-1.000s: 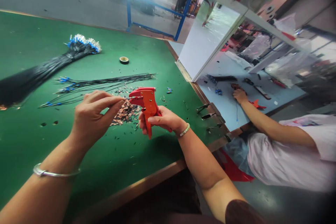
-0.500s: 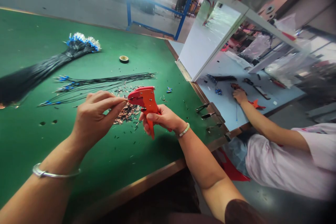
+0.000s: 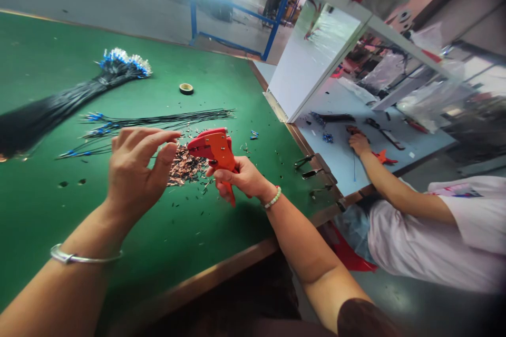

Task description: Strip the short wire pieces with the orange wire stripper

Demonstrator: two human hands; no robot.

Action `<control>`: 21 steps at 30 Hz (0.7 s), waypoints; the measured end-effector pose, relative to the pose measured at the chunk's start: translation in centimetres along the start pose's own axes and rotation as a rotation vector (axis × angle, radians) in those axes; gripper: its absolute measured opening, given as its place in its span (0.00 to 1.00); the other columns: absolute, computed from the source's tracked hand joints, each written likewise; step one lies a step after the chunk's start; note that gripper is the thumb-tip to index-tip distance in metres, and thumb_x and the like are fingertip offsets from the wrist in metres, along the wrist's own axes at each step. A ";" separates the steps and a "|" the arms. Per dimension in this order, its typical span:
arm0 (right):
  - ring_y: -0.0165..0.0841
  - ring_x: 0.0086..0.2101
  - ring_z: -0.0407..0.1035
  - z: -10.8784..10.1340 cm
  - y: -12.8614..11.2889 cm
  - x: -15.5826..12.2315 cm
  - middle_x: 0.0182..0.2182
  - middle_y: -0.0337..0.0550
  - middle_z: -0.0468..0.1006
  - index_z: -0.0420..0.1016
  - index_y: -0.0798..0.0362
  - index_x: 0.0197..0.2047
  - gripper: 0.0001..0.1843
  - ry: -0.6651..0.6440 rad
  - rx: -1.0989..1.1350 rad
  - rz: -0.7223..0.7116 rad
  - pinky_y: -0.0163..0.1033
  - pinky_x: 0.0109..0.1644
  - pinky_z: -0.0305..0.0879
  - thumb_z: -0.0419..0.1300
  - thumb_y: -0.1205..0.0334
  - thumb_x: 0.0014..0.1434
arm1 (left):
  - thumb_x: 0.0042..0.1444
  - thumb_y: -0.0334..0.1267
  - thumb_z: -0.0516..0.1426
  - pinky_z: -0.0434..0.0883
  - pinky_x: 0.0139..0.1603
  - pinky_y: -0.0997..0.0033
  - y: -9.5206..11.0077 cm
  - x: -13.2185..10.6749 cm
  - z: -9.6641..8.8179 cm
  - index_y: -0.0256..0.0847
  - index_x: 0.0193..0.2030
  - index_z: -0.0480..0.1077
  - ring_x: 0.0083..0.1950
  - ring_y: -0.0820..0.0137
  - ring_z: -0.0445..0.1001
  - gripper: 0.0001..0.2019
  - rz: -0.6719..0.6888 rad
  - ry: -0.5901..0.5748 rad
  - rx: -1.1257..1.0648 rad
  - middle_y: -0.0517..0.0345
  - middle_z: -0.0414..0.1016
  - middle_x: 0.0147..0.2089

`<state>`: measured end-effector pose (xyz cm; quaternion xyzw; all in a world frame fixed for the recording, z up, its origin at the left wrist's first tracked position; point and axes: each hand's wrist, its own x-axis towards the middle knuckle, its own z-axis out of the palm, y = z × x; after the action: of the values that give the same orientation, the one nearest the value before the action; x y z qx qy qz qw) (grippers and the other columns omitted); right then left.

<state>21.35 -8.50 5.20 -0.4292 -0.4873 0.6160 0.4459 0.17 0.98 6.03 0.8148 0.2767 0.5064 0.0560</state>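
Note:
My right hand (image 3: 241, 176) is wrapped round the handles of a red and orange wire stripper (image 3: 217, 150), its jaws pointing left. Left of the jaws, my left hand (image 3: 138, 163) is open, thumb and forefinger apart with nothing visible between them. Beneath the stripper lies a pile of cut wire scraps (image 3: 185, 166), copper and black. Several thin black wires with blue ends (image 3: 169, 116) are spread on the green tabletop (image 3: 150, 253) just beyond my left hand.
A thick bundle of black wires (image 3: 75, 97) with blue and white ends lies at the far left. Near it is a roll of tape (image 3: 186, 88). Blue bits (image 3: 253, 135) lie right of the stripper. A co-worker's hand (image 3: 359, 143) is at the neighbouring grey table (image 3: 351, 168), beyond a white partition (image 3: 312, 58).
My left hand's thumb and forefinger have parted from their pinch and drawn left, away from the jaws. The wire stripper has shifted slightly left in my right hand.

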 end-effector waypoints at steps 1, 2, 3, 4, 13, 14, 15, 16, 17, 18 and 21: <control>0.27 0.15 0.68 0.1 0.1 0.0 0.19 0.31 0.74 0.74 0.56 0.43 0.27 0.006 0.006 -0.004 0.33 0.16 0.66 0.71 0.41 0.54 | 0.68 0.39 0.55 0.66 0.54 0.58 0.0 -0.1 0.1 0.43 0.50 0.77 0.49 0.62 0.72 0.11 0.002 -0.011 0.007 0.49 0.80 0.45; 0.27 0.15 0.68 0.1 0.1 0.0 0.18 0.30 0.73 0.74 0.56 0.45 0.28 0.010 0.012 -0.009 0.33 0.16 0.65 0.71 0.41 0.54 | 0.69 0.39 0.54 0.65 0.54 0.58 0.0 -0.1 0.1 0.43 0.49 0.77 0.49 0.62 0.72 0.11 0.000 -0.021 0.011 0.49 0.80 0.45; 0.26 0.15 0.67 0.2 0.0 0.0 0.18 0.29 0.73 0.73 0.56 0.46 0.28 0.016 0.020 -0.015 0.33 0.15 0.64 0.71 0.43 0.54 | 0.69 0.39 0.53 0.64 0.54 0.58 0.0 -0.2 0.1 0.42 0.49 0.77 0.49 0.62 0.72 0.12 -0.007 -0.036 0.013 0.50 0.81 0.44; 0.26 0.14 0.66 0.3 0.0 0.0 0.18 0.29 0.72 0.73 0.57 0.47 0.28 0.022 0.029 -0.018 0.33 0.15 0.64 0.72 0.44 0.54 | 0.70 0.40 0.52 0.63 0.54 0.58 0.0 -0.2 0.2 0.42 0.48 0.76 0.48 0.63 0.72 0.12 -0.019 -0.053 0.013 0.50 0.81 0.43; 0.23 0.10 0.57 0.7 0.4 0.4 0.13 0.24 0.66 0.72 0.55 0.45 0.25 0.085 0.062 -0.070 0.32 0.12 0.55 0.73 0.47 0.53 | 0.70 0.37 0.52 0.63 0.46 0.66 0.2 -0.2 0.4 0.41 0.42 0.74 0.39 0.70 0.73 0.09 0.015 -0.138 -0.022 0.57 0.79 0.37; 0.24 0.11 0.60 0.6 0.5 0.4 0.15 0.26 0.67 0.73 0.55 0.45 0.26 0.084 0.059 -0.075 0.32 0.14 0.58 0.72 0.45 0.54 | 0.69 0.37 0.54 0.63 0.45 0.67 0.1 -0.2 0.4 0.41 0.42 0.74 0.38 0.71 0.72 0.08 0.029 -0.150 -0.025 0.58 0.78 0.36; 0.25 0.13 0.62 0.4 0.5 0.4 0.17 0.27 0.69 0.73 0.56 0.46 0.27 0.072 0.049 -0.076 0.33 0.16 0.61 0.71 0.44 0.54 | 0.68 0.37 0.55 0.64 0.44 0.67 0.1 -0.2 0.5 0.41 0.41 0.74 0.37 0.71 0.72 0.07 0.043 -0.157 -0.027 0.58 0.77 0.36; 0.26 0.16 0.66 0.2 0.4 0.4 0.20 0.30 0.71 0.72 0.56 0.47 0.28 0.051 0.032 -0.074 0.34 0.18 0.65 0.70 0.42 0.55 | 0.68 0.37 0.56 0.64 0.44 0.67 0.0 -0.1 0.5 0.40 0.41 0.75 0.36 0.71 0.71 0.07 0.052 -0.160 -0.025 0.58 0.76 0.35; 0.27 0.20 0.69 -0.1 0.3 0.3 0.23 0.33 0.72 0.72 0.56 0.49 0.29 0.023 0.006 -0.072 0.35 0.22 0.68 0.69 0.40 0.56 | 0.67 0.37 0.56 0.64 0.43 0.67 -0.1 -0.1 0.5 0.40 0.41 0.75 0.35 0.71 0.71 0.07 0.053 -0.152 -0.018 0.58 0.76 0.34; 0.29 0.23 0.71 -0.4 0.0 0.2 0.26 0.35 0.74 0.71 0.56 0.51 0.30 -0.006 -0.034 -0.079 0.36 0.25 0.70 0.67 0.39 0.58 | 0.67 0.37 0.57 0.64 0.43 0.67 -0.2 -0.1 0.4 0.40 0.40 0.76 0.35 0.71 0.70 0.07 0.048 -0.128 -0.005 0.58 0.75 0.33; 0.30 0.30 0.71 -1.2 -1.1 -0.6 0.34 0.41 0.75 0.70 0.56 0.54 0.29 -0.006 -0.274 -0.171 0.38 0.33 0.71 0.63 0.41 0.63 | 0.65 0.36 0.59 0.64 0.41 0.67 -0.9 0.0 0.3 0.39 0.41 0.78 0.34 0.71 0.69 0.06 0.038 -0.031 0.058 0.57 0.74 0.33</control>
<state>22.78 -8.64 6.20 -0.4409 -0.6029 0.5049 0.4327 0.02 1.77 5.54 0.8290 0.2748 0.4863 0.0269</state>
